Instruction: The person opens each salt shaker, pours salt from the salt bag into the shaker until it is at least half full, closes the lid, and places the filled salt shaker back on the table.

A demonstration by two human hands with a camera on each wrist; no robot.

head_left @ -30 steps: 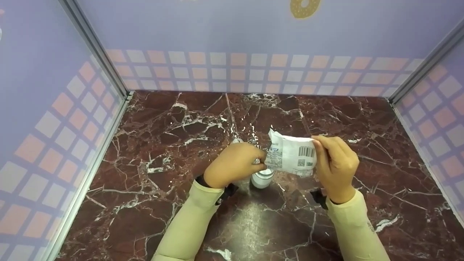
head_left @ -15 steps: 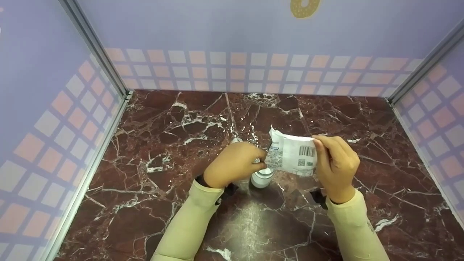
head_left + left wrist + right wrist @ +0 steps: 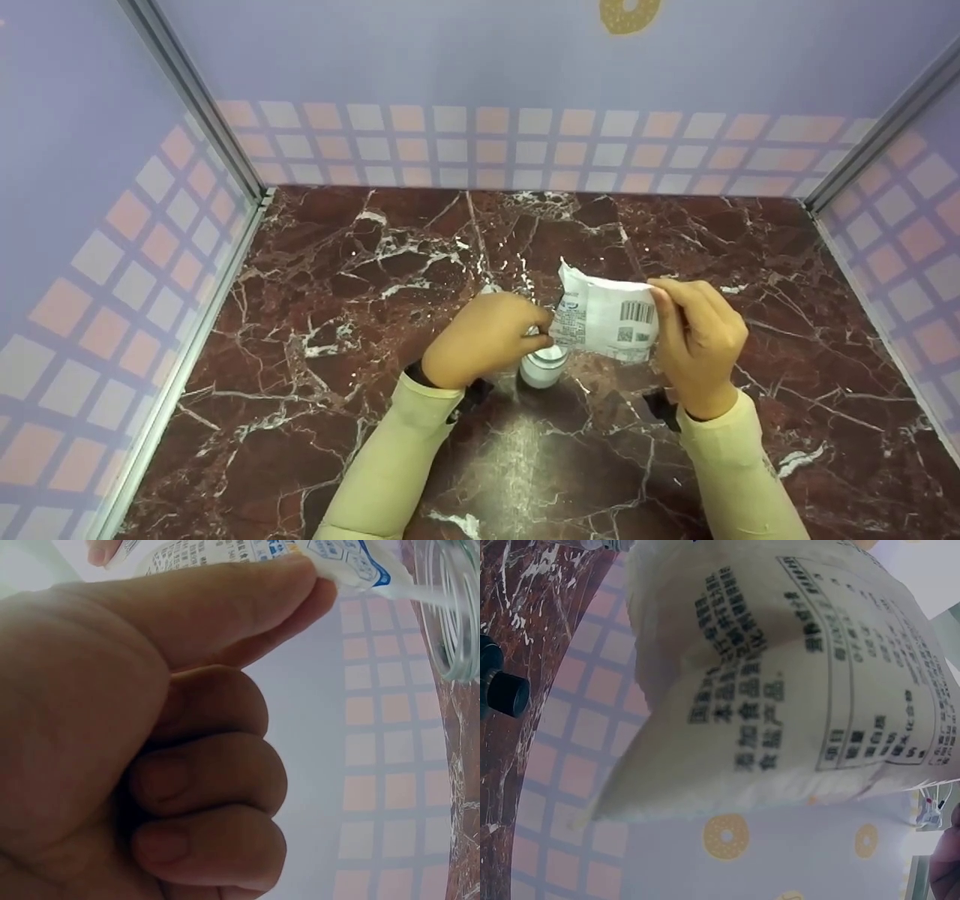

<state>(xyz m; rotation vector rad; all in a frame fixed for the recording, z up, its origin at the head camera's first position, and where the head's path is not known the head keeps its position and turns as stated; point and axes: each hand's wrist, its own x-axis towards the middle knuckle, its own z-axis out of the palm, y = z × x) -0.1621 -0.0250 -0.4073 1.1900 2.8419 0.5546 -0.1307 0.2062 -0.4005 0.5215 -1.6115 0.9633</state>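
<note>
A white printed packet (image 3: pixel 604 319) is held tilted between both hands over a glass jar (image 3: pixel 543 367). My left hand (image 3: pixel 487 335) pinches its lower left edge between thumb and forefinger, the other fingers curled in the left wrist view. My right hand (image 3: pixel 701 349) pinches its upper right corner. In the left wrist view a white stream (image 3: pixel 409 592) runs from the packet (image 3: pixel 225 553) into the mouth of the jar (image 3: pixel 450 615). White contents show in the upright jar in the head view. Packet text (image 3: pixel 757 705) fills much of the right wrist view.
Dark red marbled table (image 3: pixel 360 465) with white veins and pale specks beyond the jar. In the right wrist view, a dark object with a black cap (image 3: pixel 508 694) stands at the left edge. Patterned panels (image 3: pixel 525 75) enclose the back and both sides.
The packet and my right hand have shifted very slightly right. My left hand stays at the packet's edge over the jar.
</note>
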